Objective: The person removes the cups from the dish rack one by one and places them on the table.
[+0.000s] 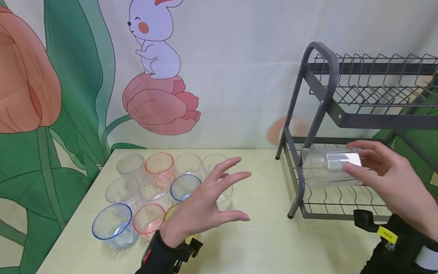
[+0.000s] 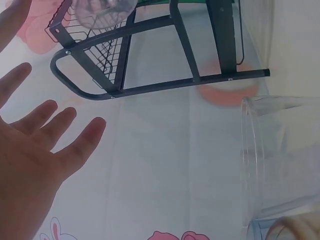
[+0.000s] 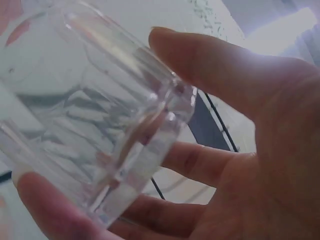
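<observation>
My right hand [image 1: 393,179] grips a clear drinking glass [image 1: 328,167] near its thick base, tilted onto its side with the mouth toward the left. In the right wrist view the thumb and fingers [image 3: 55,210] wrap either side of that glass [image 3: 100,110]. It overlaps the lower tier of a grey dish rack [image 1: 338,217] in the head view. Over the right part of a group of glasses, my left hand [image 1: 208,198] is spread with nothing in it, thumb apart from the fingers. Behind it, a clear glass [image 1: 224,198] is partly hidden.
Several glasses stand in rows on the pale table [image 1: 260,243], among them a blue-rimmed glass [image 1: 114,226], a red-rimmed glass [image 1: 148,220] and an orange-rimmed glass [image 1: 159,165]. The rack's wire upper basket [image 1: 376,91] overhangs the lower tier. A printed curtain [image 1: 236,76] hangs behind.
</observation>
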`<action>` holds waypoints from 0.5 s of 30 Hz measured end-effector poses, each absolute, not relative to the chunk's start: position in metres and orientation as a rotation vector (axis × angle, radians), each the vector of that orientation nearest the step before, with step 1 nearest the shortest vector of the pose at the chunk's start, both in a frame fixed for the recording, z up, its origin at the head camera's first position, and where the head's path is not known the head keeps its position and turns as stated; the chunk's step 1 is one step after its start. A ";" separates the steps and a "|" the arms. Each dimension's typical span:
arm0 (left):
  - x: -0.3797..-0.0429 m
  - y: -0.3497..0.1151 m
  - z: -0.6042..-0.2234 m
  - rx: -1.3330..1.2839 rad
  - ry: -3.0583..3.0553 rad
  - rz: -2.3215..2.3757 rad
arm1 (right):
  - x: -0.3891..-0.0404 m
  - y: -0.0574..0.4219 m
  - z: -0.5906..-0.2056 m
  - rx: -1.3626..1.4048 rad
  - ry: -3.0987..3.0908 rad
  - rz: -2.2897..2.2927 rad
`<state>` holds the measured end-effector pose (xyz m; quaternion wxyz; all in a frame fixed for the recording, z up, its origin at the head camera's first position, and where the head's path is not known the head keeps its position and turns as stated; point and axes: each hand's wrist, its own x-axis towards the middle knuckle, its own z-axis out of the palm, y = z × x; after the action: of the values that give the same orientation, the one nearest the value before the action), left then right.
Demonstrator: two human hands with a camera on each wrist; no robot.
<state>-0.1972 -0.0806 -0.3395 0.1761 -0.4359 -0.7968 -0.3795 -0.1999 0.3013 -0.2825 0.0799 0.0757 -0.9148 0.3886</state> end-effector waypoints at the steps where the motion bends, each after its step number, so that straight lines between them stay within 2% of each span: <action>1: -0.198 -0.080 -0.340 -1.232 -2.254 -1.080 | -0.199 0.297 -0.281 0.258 -2.736 1.184; 10: -0.198 -0.075 -0.339 -1.244 -2.227 -1.131 | -0.201 0.255 -0.274 0.611 -2.676 1.496; 15: -0.197 -0.072 -0.339 -1.251 -2.216 -1.159 | -0.203 0.237 -0.273 0.706 -2.655 1.619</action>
<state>-0.1973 -0.0717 -0.3394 0.1719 -0.4407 -0.7808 -0.4082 -0.2027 0.2374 -0.2732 -0.0234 0.2215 -0.8324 0.5075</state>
